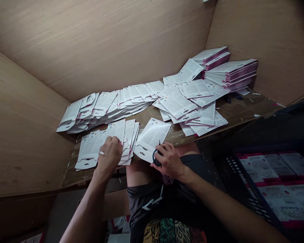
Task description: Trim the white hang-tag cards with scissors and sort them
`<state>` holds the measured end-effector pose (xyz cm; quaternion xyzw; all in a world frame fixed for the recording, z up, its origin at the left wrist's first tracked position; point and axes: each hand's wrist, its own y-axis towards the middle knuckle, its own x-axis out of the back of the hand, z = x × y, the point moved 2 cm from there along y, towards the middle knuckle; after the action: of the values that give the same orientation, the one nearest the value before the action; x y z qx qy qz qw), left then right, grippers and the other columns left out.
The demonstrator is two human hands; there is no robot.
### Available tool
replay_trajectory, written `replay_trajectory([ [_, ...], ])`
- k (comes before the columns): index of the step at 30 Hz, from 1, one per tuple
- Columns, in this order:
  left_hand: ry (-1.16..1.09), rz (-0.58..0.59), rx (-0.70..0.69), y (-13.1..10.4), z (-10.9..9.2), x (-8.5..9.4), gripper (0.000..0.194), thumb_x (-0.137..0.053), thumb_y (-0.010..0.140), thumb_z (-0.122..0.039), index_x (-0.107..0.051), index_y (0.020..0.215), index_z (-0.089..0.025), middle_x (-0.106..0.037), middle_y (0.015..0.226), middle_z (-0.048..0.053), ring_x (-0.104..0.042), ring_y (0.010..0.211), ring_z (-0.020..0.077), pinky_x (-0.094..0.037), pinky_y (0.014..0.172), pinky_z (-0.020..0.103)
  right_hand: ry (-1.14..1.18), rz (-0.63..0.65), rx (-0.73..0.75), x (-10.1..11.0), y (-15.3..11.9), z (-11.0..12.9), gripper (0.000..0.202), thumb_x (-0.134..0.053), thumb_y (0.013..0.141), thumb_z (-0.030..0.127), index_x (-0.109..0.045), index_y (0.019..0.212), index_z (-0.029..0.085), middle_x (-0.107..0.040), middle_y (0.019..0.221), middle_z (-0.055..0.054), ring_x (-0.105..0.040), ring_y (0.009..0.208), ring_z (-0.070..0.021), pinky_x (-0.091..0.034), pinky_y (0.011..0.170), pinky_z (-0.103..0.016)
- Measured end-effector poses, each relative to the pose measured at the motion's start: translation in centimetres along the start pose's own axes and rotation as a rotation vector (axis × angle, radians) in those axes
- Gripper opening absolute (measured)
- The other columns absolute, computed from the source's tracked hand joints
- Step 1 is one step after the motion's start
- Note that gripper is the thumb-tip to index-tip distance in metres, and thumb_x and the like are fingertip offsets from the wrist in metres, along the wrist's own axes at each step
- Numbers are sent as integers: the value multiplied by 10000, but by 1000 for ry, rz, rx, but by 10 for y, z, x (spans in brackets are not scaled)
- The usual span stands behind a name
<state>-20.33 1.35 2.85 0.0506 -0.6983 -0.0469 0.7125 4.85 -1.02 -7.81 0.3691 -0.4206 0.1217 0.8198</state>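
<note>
Two hands are positioned at the front edge of the bench [259, 105]. Left hand [110, 153]: fingers curled, knuckles up, over the front-left packets [90, 148]; whether it grips one cannot be determined. Right hand [168, 160]: fingers closed around a dark tool [156, 162], beside the flap of a single packet [155, 131] at the bench's front centre. Bare surface: a narrow strip mid-bench and the bench's right end. Both forearms extend forward, converging toward the bench.

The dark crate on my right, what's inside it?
White-and-pink printed packs lie in rows in the crate. Anything beneath them is covered, so I can't tell.
</note>
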Motion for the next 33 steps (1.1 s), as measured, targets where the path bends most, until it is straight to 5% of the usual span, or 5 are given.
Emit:
replay_trajectory([
  [5, -241, 210, -351, -16, -21, -9, 205, -560, 1025, -182, -690, 1181, -213, -751, 1186, 111, -715, 1128, 267, -552, 960, 390, -29, -13, -4, 7, 0, -2, 221, -811, 924, 416, -744, 1028, 233, -702, 1277, -123, -569, 1180, -349, -435, 1097, -571],
  [10, -371, 236, -714, -16, -32, -46, 767, -848, 897, -306, -493, 1576, -275, -458, 1711, 149, -373, 1625, 335, -427, 1253, 552, -69, 38, 96, 32, -5, -24, 110, -742, 940, 319, -747, 975, 215, -718, 1229, -125, -602, 1139, -329, -453, 1101, -542],
  [20, -504, 42, -503, -2, -58, -76, 322, -591, 1092, -328, -640, 1391, -222, -764, 1165, 108, -667, 1126, 275, -557, 994, 419, -43, -93, -110, 28, 3, -36, 107, -625, 1003, 149, -709, 1055, 192, -717, 1254, -146, -645, 1132, -314, -498, 1010, -478],
  [24, -379, 33, -560, 2, -66, -81, 301, -555, 1096, -289, -703, 1357, -256, -721, 1357, 123, -628, 1186, 304, -529, 1030, 469, -180, -136, -300, 25, 10, -40, 184, -634, 948, 72, -706, 1087, 169, -695, 1269, -189, -615, 1124, -359, -494, 991, -511],
  [33, -524, -288, -704, -85, -74, -77, 559, -602, 1014, -113, -541, 1564, -192, -717, 1453, 146, -682, 1136, 284, -617, 952, 468, 432, -368, -546, 42, -18, -4, 41, -646, 970, 236, -609, 952, 235, -702, 1193, -106, -694, 1129, -281, -560, 981, -412],
])
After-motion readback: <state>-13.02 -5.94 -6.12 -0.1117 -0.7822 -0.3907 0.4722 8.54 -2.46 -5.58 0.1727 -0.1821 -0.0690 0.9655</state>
